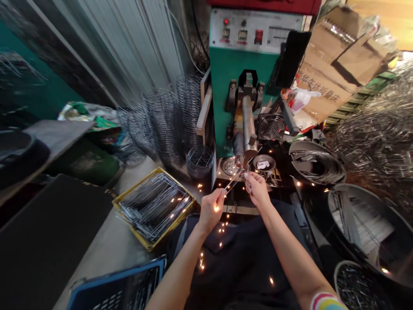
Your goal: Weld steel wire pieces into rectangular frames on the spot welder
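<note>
My left hand [211,210] is closed around the near end of a thin bent metal wire piece [232,182]. Its far end reaches up to the electrodes of a green spot welding machine [222,77]. Fingers pinched, my right hand [257,187] is at that far end, just below the cylindrical electrode arm [249,125]; what it pinches is too small to make out. Bright orange sparks [222,228] fly around both hands and over my dark lap. A small dish of metal bits [231,166] sits beneath the electrodes, with a second bowl [263,163] beside it.
At left stands a yellow crate [150,247] of wire frames, with a blue crate [116,280] nearer me. Stacks of round wire racks [161,125] line the metal wall. Basins of metal parts [361,215] and a wire heap [380,116] fill the right, below a cardboard box [332,77].
</note>
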`<state>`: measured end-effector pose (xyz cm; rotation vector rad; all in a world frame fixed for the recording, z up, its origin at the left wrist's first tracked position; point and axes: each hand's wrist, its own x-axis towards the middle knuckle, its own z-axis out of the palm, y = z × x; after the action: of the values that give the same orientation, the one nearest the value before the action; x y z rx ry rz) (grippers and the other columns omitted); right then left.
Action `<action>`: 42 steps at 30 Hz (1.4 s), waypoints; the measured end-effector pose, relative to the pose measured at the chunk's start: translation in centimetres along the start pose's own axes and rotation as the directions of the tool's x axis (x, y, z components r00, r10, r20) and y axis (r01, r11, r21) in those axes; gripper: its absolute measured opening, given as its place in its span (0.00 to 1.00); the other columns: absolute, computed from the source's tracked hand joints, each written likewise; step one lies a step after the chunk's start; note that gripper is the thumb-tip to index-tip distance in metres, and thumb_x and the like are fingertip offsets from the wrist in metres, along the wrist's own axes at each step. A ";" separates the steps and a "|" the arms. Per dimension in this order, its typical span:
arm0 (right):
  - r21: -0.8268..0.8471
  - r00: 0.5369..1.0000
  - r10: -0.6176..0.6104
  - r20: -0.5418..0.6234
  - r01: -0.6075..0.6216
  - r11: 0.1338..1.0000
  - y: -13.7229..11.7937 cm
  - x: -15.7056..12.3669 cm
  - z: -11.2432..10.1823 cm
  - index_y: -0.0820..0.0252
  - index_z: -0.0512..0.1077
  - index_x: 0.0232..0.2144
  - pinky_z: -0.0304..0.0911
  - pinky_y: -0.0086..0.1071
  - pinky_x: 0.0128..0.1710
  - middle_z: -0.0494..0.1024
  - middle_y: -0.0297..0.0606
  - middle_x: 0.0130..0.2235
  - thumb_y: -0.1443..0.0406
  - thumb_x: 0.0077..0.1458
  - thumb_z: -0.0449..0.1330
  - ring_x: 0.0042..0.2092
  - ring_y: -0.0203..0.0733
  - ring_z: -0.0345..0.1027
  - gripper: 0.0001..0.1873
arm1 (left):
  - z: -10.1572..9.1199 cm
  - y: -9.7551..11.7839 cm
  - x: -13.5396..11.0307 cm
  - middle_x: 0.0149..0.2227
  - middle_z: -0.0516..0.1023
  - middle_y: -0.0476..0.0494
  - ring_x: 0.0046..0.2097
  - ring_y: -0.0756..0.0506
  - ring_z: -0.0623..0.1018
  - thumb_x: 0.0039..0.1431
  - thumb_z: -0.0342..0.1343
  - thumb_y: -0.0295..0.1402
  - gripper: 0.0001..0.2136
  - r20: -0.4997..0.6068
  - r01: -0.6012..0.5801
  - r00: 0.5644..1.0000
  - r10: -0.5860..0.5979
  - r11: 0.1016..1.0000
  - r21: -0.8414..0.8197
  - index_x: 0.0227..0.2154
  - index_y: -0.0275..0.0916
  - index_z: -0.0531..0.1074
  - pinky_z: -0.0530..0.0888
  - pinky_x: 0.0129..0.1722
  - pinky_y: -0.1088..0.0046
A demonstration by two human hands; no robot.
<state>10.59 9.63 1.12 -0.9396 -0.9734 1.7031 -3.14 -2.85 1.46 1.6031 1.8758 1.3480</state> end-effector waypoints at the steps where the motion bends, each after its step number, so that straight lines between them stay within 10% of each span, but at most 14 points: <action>1: -0.004 1.000 0.000 -0.001 0.000 1.000 -0.1 -0.1 -0.1 0.60 0.68 0.24 0.36 0.22 0.13 0.57 0.21 0.14 0.57 0.41 0.70 0.15 0.24 0.42 0.16 | 0.0 0.0 0.1 0.28 0.77 0.46 0.28 0.50 0.73 0.68 0.46 0.36 0.14 0.009 -0.004 1.000 0.004 1.000 -0.001 0.35 0.37 0.75 0.67 0.32 0.77; 30: -0.228 0.999 -0.026 0.047 0.036 0.973 -1.4 -0.1 -3.2 0.61 0.70 0.26 0.40 0.22 0.15 0.59 0.24 0.16 0.50 0.49 0.67 0.17 0.26 0.45 0.20 | -0.4 -1.8 5.3 0.22 0.72 0.50 0.24 0.52 0.65 0.65 0.49 0.40 0.16 0.141 -0.010 0.990 0.018 0.998 -0.057 0.34 0.35 0.78 0.62 0.26 0.78; 42: -0.789 0.924 0.162 0.346 0.193 0.583 3.2 -10.7 -9.6 0.59 0.71 0.23 0.63 0.31 0.28 0.72 0.35 0.24 0.46 0.53 0.60 0.27 0.41 0.66 0.23 | -0.8 -2.1 2.0 0.25 0.75 0.47 0.27 0.49 0.72 0.63 0.50 0.32 0.12 0.191 -0.261 0.954 0.232 0.954 0.146 0.27 0.38 0.74 0.64 0.29 0.75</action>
<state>21.09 0.57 -3.84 -1.1609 -2.1572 1.4049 -5.62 -1.22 0.84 2.0290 1.7732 1.1204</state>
